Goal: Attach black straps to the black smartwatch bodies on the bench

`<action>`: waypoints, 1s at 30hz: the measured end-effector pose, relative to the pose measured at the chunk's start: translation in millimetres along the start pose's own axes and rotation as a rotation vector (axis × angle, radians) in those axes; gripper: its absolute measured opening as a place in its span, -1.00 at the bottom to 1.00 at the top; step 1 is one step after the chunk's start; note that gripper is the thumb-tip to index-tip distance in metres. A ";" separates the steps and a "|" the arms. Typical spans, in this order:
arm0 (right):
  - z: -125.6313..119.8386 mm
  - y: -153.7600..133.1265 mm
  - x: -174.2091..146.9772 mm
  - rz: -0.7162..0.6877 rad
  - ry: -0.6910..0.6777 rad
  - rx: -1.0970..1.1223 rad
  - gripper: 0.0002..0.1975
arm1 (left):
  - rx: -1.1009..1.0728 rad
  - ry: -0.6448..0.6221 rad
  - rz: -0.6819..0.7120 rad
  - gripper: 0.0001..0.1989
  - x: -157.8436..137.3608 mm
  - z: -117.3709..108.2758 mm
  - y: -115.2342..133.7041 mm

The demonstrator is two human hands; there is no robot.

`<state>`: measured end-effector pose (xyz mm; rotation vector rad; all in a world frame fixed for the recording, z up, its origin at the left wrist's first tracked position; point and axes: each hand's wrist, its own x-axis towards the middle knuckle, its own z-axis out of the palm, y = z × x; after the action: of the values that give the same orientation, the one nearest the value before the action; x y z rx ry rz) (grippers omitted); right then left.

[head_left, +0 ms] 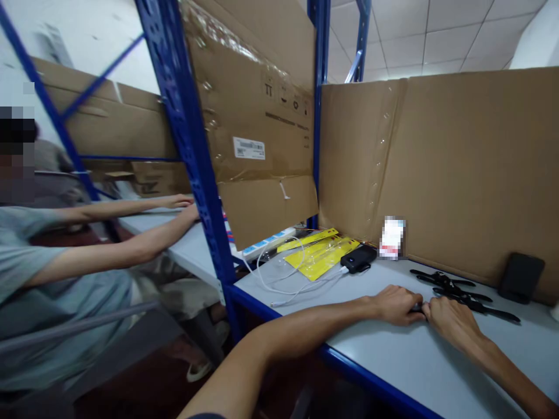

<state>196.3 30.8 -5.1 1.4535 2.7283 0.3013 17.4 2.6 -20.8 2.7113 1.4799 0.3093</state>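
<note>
Black strips point(470, 302) lie loose, done or not unclear; my left hand point(396, 305) and right hand point(453, 321) pinch one dark piece point(417, 308), seemingly unfinished.

The dark piece point(417, 308) in the grip of the left hand point(395, 304) and the right hand point(454, 320) was mostly hidden between them, too small to make out. The right forearm point(510, 372) and the worktop point(371, 355) ran out of view, as did a white thing point(556, 313) at the right. The lit screen point(392, 237) was blurred beyond reading. Cardboard point(266, 215) hid part of the power strip point(271, 243); the label's point(248, 148) print was too small to read. At the left, a co-worker point(78, 291) was cut off, head blurred, the near hand hidden behind the blue post point(181, 116).
</note>
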 end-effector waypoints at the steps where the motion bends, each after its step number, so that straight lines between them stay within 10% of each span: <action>1: -1.4 -1.1 0.7 -0.018 -0.036 -0.013 -0.63 | 0.005 -0.004 0.000 -0.66 0.4 0.3 -1.3; 11: -10.0 13.2 -14.9 -0.143 -0.059 0.150 -0.68 | -0.045 -0.014 0.132 -0.66 -3.5 -4.6 -16.2; 16: -18.5 40.6 -8.0 0.053 0.097 0.228 -0.76 | -0.073 0.045 0.124 -0.52 -3.6 3.0 -19.8; 30: -45.6 18.6 137.1 0.056 0.278 0.024 -0.11 | -0.038 0.017 0.191 -0.51 -11.4 -0.5 -11.2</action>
<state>128.9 147.0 51.3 1.6069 2.9142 0.5110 2.0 -0.8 -23.6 2.8303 1.2073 0.3639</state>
